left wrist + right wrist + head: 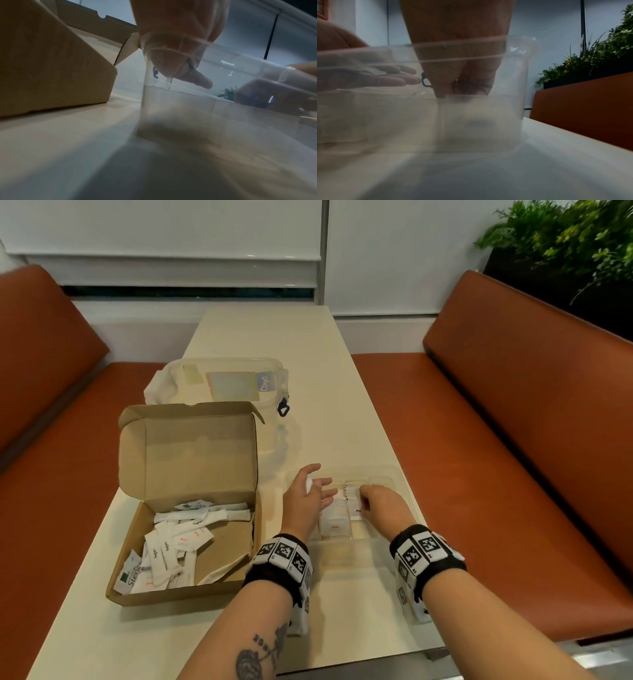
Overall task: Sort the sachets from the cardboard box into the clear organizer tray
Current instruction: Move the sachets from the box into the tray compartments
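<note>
A few sachets (335, 517) lie in the clear tray (394, 478); many remain in the cardboard box (191, 546). Left hand (306, 498) spread, pinching one; right hand (380, 503) curled on another

Head view bright and even; both wrist views dim, soft.
Wide-angle bend at head-view edges; wrist views blurred, dark shadow on surface (154, 169), glare streak on clear tray (271, 99).

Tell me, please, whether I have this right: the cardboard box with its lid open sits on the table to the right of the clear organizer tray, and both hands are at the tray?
Not quite: the head view shows the cardboard box to the left of the clear organizer tray, not the right. The lid is open, and the left hand and right hand are both at the tray.
</note>
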A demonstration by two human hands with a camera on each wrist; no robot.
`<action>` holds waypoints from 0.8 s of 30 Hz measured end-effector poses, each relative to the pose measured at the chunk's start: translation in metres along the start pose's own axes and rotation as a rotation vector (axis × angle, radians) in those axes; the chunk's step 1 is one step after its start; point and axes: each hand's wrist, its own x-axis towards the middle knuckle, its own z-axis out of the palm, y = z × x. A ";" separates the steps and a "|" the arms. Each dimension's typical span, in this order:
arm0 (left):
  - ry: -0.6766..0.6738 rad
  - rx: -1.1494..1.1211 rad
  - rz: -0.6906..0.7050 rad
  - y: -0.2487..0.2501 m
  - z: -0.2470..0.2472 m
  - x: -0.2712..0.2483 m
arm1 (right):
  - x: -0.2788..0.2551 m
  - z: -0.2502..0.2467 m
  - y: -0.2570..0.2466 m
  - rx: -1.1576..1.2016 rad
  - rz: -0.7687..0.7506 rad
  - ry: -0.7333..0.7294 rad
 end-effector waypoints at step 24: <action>-0.042 -0.145 -0.176 0.012 0.001 0.002 | 0.004 -0.022 -0.056 1.018 0.084 0.033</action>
